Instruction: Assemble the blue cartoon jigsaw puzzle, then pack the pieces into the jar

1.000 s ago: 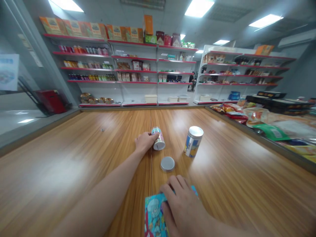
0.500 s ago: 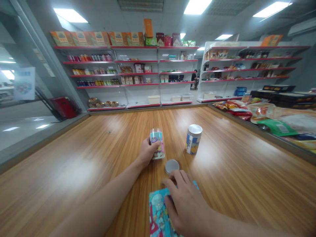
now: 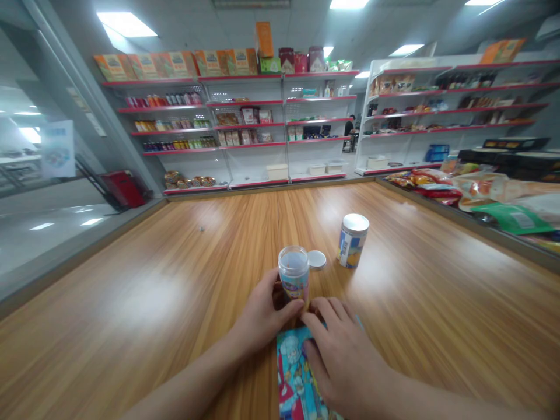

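My left hand [image 3: 262, 312] is wrapped round the base of a small clear jar [image 3: 293, 273] with a pink and blue label, which stands upright on the wooden table [image 3: 175, 274]. My right hand [image 3: 339, 356] lies fingers-down on a blue cartoon-printed packet [image 3: 295, 379] at the near edge, its fingertips close to the jar's foot. A white round lid [image 3: 317, 259] lies flat just behind the jar. To the right of the lid stands a blue and yellow can [image 3: 352, 240] with a silver top.
Snack bags [image 3: 464, 192] are piled along the table's right side. Red-edged shelves [image 3: 245, 125] stocked with boxes and bottles line the back wall. A red crate [image 3: 122, 188] sits on the floor at the left. A tiny object [image 3: 201, 228] lies on the far left of the table.
My left hand stood the tilted jar upright and drew it toward me, close to the packet. My right hand stayed on the packet. The lid now lies behind the jar.
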`<state>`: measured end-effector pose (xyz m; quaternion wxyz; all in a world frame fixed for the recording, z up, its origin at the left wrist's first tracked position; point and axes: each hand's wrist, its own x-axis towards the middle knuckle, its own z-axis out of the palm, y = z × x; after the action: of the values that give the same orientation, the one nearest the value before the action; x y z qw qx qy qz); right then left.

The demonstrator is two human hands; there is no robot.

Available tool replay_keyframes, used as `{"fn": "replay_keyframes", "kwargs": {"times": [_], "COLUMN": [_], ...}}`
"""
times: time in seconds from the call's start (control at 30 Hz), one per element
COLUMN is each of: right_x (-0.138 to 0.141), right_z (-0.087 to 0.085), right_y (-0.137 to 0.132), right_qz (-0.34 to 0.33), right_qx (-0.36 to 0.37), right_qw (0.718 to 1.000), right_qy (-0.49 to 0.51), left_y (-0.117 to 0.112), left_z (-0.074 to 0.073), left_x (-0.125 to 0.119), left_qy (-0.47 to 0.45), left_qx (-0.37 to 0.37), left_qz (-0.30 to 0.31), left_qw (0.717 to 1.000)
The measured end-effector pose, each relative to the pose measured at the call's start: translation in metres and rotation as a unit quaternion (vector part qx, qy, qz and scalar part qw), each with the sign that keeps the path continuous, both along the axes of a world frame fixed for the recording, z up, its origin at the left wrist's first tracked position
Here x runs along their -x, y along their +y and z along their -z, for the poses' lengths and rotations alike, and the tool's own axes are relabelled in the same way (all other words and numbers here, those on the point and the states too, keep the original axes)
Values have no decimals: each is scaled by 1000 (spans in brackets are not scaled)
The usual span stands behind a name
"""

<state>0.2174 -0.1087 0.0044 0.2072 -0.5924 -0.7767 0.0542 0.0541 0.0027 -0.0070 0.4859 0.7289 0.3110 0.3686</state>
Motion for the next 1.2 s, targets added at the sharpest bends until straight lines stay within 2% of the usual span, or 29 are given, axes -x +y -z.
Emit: {"fn": "replay_keyframes", "kwargs": {"times": [0.07,0.17,0.23,0.3,0.37,0.43,0.57,0.77,0.93,1.07,1.2], "right_x": [1,1,1,1,1,2,1,0,1,1,-2], "right_z": [2,8,11,12,12,10,7,7,8,8,10], "right_y": [0,-1,-1,-1,-1,0,0,2,3,5,6], "right_qz": [3,11,11,9,6,5,3,-19,-52,-53,-65], "right_qx": [-1,-2,-2,0,1,5,20,24,28,24,15], "right_qw": [1000,997,996,995,996,996,998,999,998,998,997], "right_qy": [-23,-71,-93,-96,-93,-87,-56,-19,6,32,44], "left_y": [-5,-24,-40,-54,-62,-63,-57,-57,-61,-60,-56], "left_z": [5,14,15,12,5,-1,-8,-16,-9,-1,-2], "left_x": [6,20,27,30,30,28,25,25,24,27,29], "left_qy": [1,23,121,216,275,307,325,321,315,274,300], "left_qx": [-16,-19,-59,-138,-187,-197,-167,-121,-143,-148,-154], "left_qz": [-58,-201,-150,-95,-66,-46,-19,-23,4,-20,-23], "left_qw": [998,979,979,962,941,930,931,939,938,950,941]}}
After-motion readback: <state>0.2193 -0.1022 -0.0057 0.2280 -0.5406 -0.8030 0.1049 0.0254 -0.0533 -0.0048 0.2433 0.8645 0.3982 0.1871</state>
